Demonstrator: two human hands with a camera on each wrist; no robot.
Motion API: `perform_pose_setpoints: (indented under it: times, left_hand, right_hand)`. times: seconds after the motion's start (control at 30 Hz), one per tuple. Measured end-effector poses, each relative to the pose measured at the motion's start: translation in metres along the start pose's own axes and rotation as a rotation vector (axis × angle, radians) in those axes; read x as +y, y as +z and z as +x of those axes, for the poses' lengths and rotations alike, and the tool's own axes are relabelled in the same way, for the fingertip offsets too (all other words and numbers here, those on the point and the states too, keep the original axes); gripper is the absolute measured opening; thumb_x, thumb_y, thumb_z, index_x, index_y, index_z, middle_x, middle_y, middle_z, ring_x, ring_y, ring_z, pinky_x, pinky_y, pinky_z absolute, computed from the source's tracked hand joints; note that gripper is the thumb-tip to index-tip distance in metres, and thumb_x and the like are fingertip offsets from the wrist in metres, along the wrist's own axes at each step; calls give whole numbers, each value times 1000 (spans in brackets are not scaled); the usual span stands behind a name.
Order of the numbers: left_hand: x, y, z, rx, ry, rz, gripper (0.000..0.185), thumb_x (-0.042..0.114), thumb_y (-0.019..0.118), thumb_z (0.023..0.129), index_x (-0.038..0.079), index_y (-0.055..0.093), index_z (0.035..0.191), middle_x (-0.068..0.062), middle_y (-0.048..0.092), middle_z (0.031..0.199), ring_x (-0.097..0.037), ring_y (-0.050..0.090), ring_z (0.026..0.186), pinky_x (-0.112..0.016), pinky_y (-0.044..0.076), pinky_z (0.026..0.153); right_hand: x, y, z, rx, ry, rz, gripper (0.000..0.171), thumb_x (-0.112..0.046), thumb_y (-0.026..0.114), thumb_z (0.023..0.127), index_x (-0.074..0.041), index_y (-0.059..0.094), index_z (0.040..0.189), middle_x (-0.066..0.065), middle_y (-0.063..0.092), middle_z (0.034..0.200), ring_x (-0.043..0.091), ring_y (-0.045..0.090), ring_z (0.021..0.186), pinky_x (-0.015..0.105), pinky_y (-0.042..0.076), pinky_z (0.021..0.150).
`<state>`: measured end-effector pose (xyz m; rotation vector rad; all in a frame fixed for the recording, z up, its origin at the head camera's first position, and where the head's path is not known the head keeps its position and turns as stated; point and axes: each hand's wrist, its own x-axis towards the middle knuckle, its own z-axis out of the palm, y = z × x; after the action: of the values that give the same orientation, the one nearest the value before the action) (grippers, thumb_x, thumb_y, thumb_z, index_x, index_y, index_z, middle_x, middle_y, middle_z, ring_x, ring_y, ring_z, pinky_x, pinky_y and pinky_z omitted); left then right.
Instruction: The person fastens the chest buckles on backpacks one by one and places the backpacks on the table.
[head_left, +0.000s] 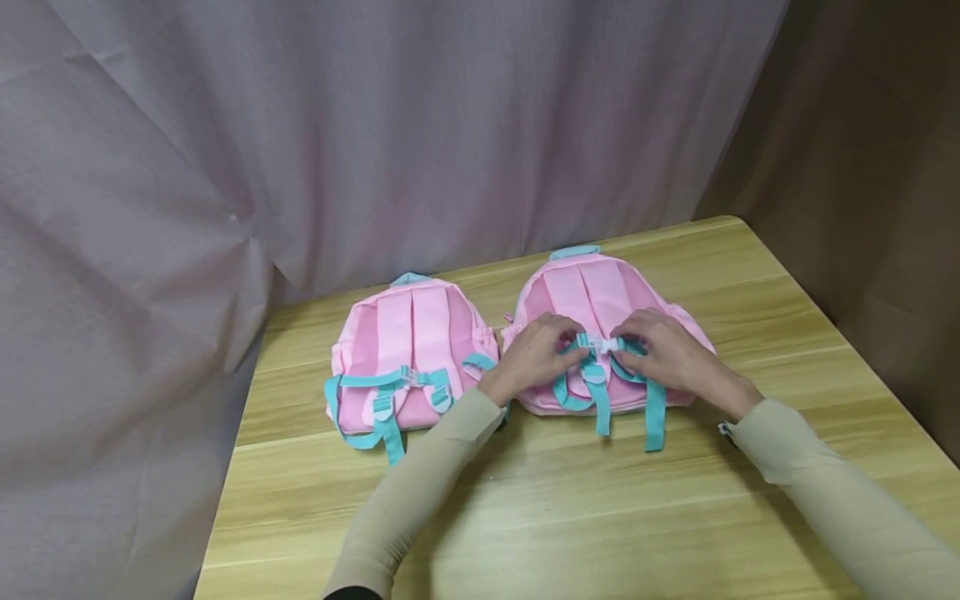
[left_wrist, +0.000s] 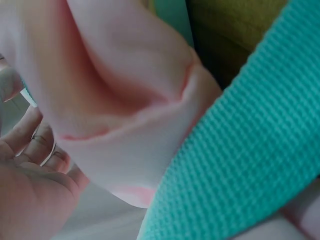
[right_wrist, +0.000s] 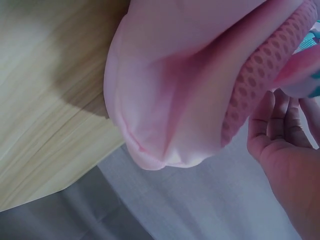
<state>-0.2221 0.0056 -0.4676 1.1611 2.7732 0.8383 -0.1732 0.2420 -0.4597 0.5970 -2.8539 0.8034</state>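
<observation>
A pink backpack (head_left: 570, 287) with teal straps lies straps-up at the right of the pair. Over its lower middle, my left hand (head_left: 534, 354) pinches the teal strap at the left end of a white buckle (head_left: 602, 343). From the other side my right hand (head_left: 663, 350) pinches the buckle's right end. The buckle's two ends meet between the hands; whether they are locked, I cannot tell. In the left wrist view a teal strap (left_wrist: 245, 135) crosses close to the camera, with the left hand (left_wrist: 37, 175) at the edge. The right wrist view shows the right hand (right_wrist: 290, 145) beside the bag's mesh side (right_wrist: 255, 75).
A second pink backpack (head_left: 393, 333) lies to the left, its teal straps joined by a clear buckle (head_left: 411, 377); my left forearm passes over its right side. Both bags lie on a wooden table (head_left: 570, 525), with a grey curtain (head_left: 450, 133) behind.
</observation>
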Motion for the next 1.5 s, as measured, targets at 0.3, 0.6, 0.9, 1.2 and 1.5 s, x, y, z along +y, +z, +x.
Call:
perform_pose_setpoints:
  times: [0.3, 0.6, 0.9, 1.2, 1.5]
  left_hand:
    - [0, 1, 0, 8, -31, -52, 31, 35, 70, 95, 16, 70, 119, 3, 71, 106, -7, 63, 97, -17, 52, 86]
    - [1, 1, -1, 32, -34, -86, 29, 34, 72, 94, 15, 72, 116, 3, 72, 103, -7, 63, 95, -16, 51, 85]
    - [2, 2, 0, 32, -32, -64, 31, 36, 71, 94, 16, 72, 118, 3, 71, 102, -7, 63, 94, -16, 51, 83]
    - [5, 2, 0, 39, -39, -42, 32, 35, 70, 94, 15, 73, 119, 2, 73, 105, -8, 64, 97, -21, 53, 88]
    - [8, 3, 1, 67, -23, -33, 30, 30, 74, 92, 13, 75, 116, 1, 76, 101, -10, 66, 94, -21, 53, 87]
  right_hand:
    - [1, -1, -1, 31, -3, 33, 23, -11, 77, 87, -5, 73, 109, 12, 71, 105, 26, 63, 99, 49, 52, 90]
    - [3, -1, -2, 63, -22, 39, 26, -9, 76, 87, -3, 72, 111, 13, 70, 107, 26, 64, 99, 47, 53, 87]
    - [1, -2, -3, 65, -62, 48, 25, -9, 75, 89, -4, 71, 113, 12, 70, 107, 25, 64, 99, 46, 53, 85]
    - [-1, -4, 0, 47, -82, 38, 24, -10, 73, 91, -3, 71, 114, 12, 69, 109, 23, 62, 100, 44, 52, 85]
    - [-2, -2, 1, 34, -103, 22, 25, -10, 73, 91, -1, 72, 114, 12, 71, 109, 24, 63, 101, 44, 52, 85]
